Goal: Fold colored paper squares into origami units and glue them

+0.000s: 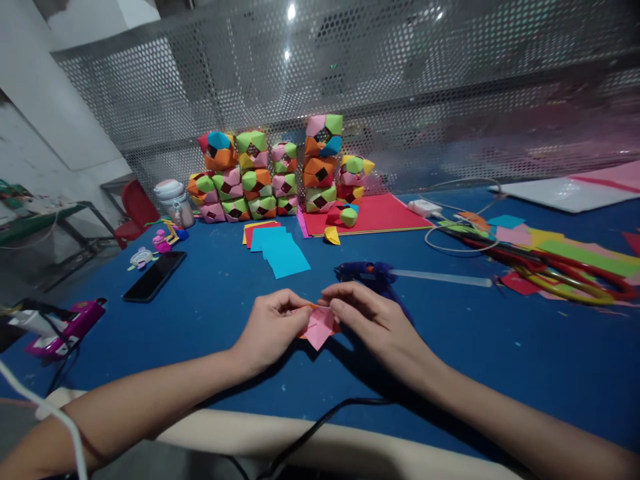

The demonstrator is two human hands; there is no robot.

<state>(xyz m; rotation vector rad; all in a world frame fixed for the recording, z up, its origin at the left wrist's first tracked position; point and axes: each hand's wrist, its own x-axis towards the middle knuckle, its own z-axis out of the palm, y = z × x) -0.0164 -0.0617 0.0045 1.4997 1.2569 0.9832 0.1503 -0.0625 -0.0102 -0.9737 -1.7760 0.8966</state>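
Note:
My left hand and my right hand meet over the blue table, near its front edge. Both pinch a small folded paper piece, pink with an orange layer showing at its top edge. Its pointed corner hangs down between my hands. Just behind my right hand lies a blue glue gun with a clear glue stick sticking out to the right.
Stacked multicoloured origami cubes stand at the back against a perforated metal screen. Cyan paper squares and a red sheet lie before them. A phone and jar sit left; scissors and paper scraps right. A cable crosses the front edge.

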